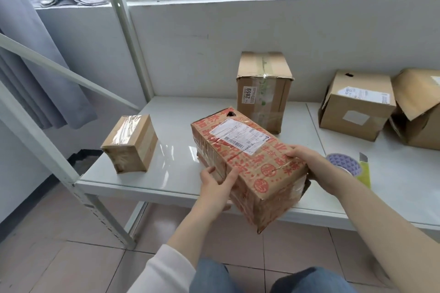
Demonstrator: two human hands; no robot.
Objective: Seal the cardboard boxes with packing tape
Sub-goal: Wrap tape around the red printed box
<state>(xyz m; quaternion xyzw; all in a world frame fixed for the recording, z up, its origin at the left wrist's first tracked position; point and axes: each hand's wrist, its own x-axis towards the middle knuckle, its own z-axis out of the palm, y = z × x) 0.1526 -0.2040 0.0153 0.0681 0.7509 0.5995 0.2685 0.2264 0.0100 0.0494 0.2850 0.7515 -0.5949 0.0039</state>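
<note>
A long cardboard box with red print and a white shipping label (247, 162) is held tilted, its near end jutting past the front edge of the white shelf (171, 173). My left hand (215, 188) grips its left side with the thumb on the top edge. My right hand (309, 164) grips its right side, fingers curled over the top. A roll of packing tape with a purple patterned core (342, 162) lies on the shelf just right of my right hand. A yellow utility knife (364, 169) lies beside the roll.
A small taped box (129, 146) sits at the shelf's left. A tall box labelled 2859 (264, 93) stands at the back. Two more boxes, one labelled (354, 104) and one with open flaps (419, 107), sit at the right. A metal upright (123, 31) rises at left.
</note>
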